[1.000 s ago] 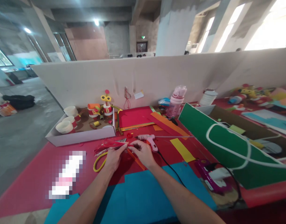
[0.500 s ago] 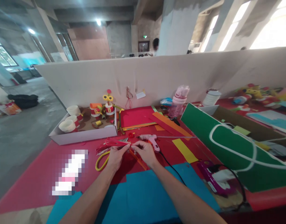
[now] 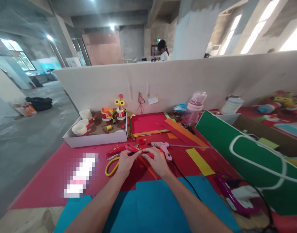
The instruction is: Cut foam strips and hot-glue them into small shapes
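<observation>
My left hand (image 3: 125,164) and my right hand (image 3: 158,161) meet above the red tabletop, thumbs and forefingers pinched together. Between them is a thin red strip (image 3: 132,148), looped at the left; its exact material is hard to make out. Orange strips (image 3: 149,167) lie under my right hand. Scissors with a yellow handle (image 3: 109,169) rest by my left hand, their blades partly hidden. Just beyond my right hand lies a pink glue gun (image 3: 164,148) with a glue stick in its back. Red pieces (image 3: 115,150) lie left of the fingers.
A white-sided tray (image 3: 97,140) holds paper cups and a small cup figure. Blue sheets (image 3: 160,200) lie under my forearms. To the right are a yellow strip (image 3: 200,161), a purple power strip (image 3: 235,195) and a green-sided box (image 3: 235,155). A pink bottle (image 3: 194,108) stands behind.
The view has turned slightly left, so everything sits further right. The red strip, stretched out leftward before, now bends in a short loop over my left hand. Both hands still pinch it.
</observation>
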Demonstrator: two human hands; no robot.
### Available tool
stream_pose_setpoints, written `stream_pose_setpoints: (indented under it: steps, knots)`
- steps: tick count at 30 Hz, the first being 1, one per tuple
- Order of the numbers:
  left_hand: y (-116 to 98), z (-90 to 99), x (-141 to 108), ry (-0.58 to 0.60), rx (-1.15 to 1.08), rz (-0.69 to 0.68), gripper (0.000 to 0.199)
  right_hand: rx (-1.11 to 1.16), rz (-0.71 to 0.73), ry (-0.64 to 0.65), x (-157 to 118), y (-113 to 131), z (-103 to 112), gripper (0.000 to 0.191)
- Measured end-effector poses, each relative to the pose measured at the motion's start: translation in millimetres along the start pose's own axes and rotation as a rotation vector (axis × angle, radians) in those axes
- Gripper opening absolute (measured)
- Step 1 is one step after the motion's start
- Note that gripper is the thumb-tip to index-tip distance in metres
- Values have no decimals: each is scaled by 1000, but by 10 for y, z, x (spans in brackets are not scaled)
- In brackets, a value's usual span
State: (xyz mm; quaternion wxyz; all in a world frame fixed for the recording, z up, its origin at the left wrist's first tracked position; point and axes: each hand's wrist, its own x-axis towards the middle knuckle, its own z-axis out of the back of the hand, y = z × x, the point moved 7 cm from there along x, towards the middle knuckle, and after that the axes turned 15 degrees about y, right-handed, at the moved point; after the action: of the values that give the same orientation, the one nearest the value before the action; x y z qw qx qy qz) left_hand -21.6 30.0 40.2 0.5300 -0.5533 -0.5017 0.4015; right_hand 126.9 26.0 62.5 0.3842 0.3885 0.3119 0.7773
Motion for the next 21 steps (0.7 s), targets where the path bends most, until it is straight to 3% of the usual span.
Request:
stream_pose_setpoints:
  steps: [4, 11, 18, 21]
  knots:
    - [12, -29, 5, 16, -6, -8, 21, -78, -13, 1, -1, -10, -20, 11]
    - [62, 213, 77, -46, -118, -73, 23, -113, -26, -2, 18, -53, -18, 10]
    - [101, -45, 28, 58, -65, -38, 19, -96, 0, -15, -3, 0, -21, 8]
    - [109, -43, 32, 60, -63, -38, 19, -115, 7, -16, -4, 16, -19, 11]
